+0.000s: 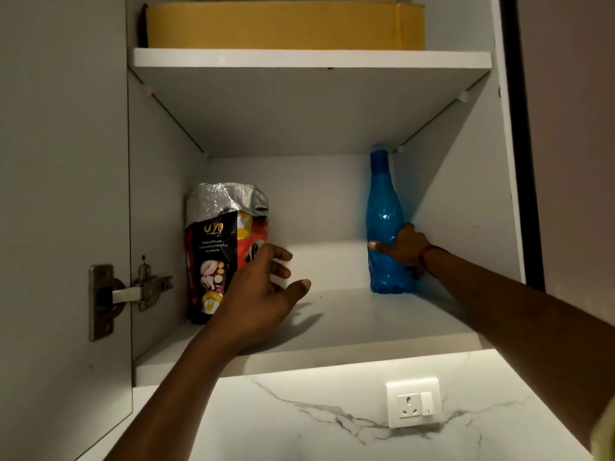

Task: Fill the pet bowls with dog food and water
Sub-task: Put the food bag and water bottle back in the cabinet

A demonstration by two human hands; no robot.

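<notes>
A dog food bag (216,251), black and red with a rolled silver top, stands at the left of the lower cupboard shelf (349,327). My left hand (263,294) reaches in just in front of it, fingers spread, holding nothing. A blue water bottle (382,207) stands upright at the right of the same shelf. My right hand (404,249) is wrapped around its lower half. No pet bowls are in view.
A yellow cardboard box (283,24) fills the upper shelf. The cupboard door (63,194) is swung open at the left, with a metal hinge (129,291). Below the cupboard is a marble-patterned wall with a white socket and switch (414,405).
</notes>
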